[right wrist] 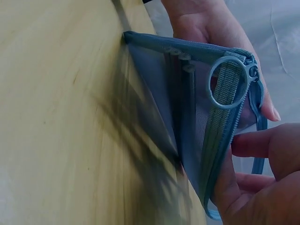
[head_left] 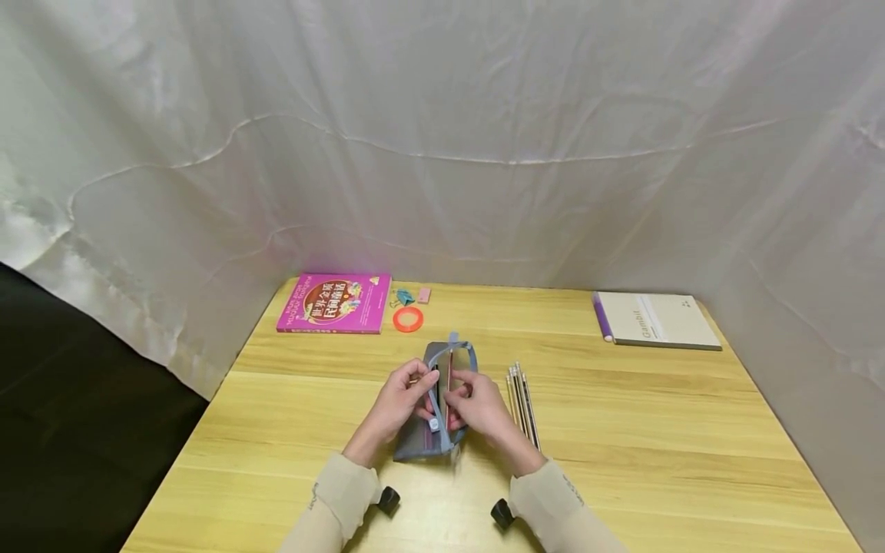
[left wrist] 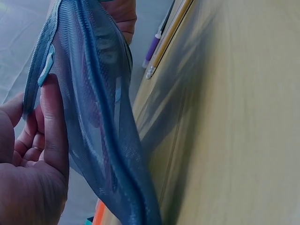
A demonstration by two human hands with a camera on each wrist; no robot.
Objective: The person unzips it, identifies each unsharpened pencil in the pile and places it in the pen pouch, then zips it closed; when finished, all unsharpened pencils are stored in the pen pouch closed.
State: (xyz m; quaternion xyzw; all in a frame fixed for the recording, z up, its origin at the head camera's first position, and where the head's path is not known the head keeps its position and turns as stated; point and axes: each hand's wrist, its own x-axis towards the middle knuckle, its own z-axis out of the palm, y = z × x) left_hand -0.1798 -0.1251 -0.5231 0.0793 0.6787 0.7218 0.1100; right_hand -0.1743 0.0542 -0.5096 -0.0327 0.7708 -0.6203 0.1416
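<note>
A grey-blue mesh pencil case [head_left: 416, 448] with a zip stands between my two hands, its mouth spread apart. My left hand [head_left: 402, 397] grips the zip edge on the left, with the thumb on top; the left wrist view shows the fingers at that blue edge [left wrist: 35, 79]. My right hand [head_left: 479, 403] has its fingers at the opening and pinches the right-hand zip edge [right wrist: 227, 122]. A reddish pencil [head_left: 450, 376] shows in the mouth beside the right fingers. Through the mesh, several pencils [right wrist: 187, 93] appear inside. A round zip pull [right wrist: 212, 84] hangs from one end.
Several loose pencils [head_left: 523, 403] lie just right of the case. Behind on the left are a pink book [head_left: 335, 303], red tape [head_left: 408, 319], a blue clip-like item [head_left: 404, 296] and a pink eraser [head_left: 424, 295]. At the back right lie a notebook [head_left: 664, 319] and a purple marker [head_left: 603, 316].
</note>
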